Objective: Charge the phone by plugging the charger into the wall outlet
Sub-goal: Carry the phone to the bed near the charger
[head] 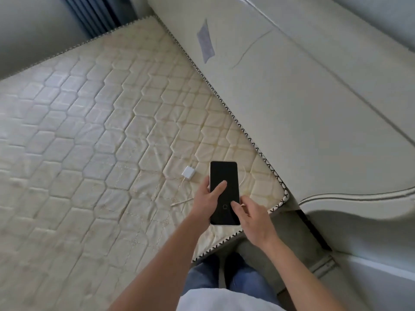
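Observation:
A phone (224, 187) with a dark screen is held above the near corner of a bare mattress (101, 131). My left hand (207, 196) grips its left edge, thumb lying across the screen. My right hand (251, 216) touches the lower right of the phone, fingers at its edge near a faint circle on the screen. A white charger block (188, 172) lies on the mattress just left of the phone's top. Its thin white cable (183, 202) trails toward me on the fabric and also curves past the phone's right side. No wall outlet is in view.
A pale padded headboard (292, 97) runs along the mattress's right edge, with a patch of tape (205, 42) on it. Dark blue curtains (98, 14) hang at the far end. My legs in jeans (224, 272) stand at the mattress corner.

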The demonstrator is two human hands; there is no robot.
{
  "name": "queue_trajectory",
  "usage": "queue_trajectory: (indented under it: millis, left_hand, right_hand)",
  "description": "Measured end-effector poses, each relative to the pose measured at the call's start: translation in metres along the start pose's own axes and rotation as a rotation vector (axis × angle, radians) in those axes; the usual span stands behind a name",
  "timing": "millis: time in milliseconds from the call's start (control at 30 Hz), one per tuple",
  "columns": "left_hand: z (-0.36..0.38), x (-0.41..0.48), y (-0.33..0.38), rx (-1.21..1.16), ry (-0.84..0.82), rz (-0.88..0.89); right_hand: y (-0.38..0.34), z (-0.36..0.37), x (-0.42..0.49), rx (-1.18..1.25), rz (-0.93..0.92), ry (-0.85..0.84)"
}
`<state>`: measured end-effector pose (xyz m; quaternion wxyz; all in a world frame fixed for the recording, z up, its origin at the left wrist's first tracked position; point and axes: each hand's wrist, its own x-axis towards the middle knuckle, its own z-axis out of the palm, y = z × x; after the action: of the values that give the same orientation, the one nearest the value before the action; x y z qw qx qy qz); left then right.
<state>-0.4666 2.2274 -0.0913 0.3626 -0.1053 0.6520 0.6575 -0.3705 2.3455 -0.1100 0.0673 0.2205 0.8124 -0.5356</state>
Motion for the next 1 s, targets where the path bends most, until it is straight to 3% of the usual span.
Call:
queue_trajectory:
  millis: [300,533,1000]
  left_hand:
    - [-0.047,0.053,-0.054,-0.056,0.068,-0.133]
    - [-0.074,0.122,-0.113,0.024,0.013,-0.165]
    - [-0.045,0.308,-0.213,0.204,-0.04,-0.199]
  right_hand:
    - [0.045,0.055,0.045,-0.157,0.06,-0.102]
    - [0.117,0.101,0.09,-0.162,0.124,-0.114]
    - [0.25,0.108,0.2,-0.306,0.256,-0.061]
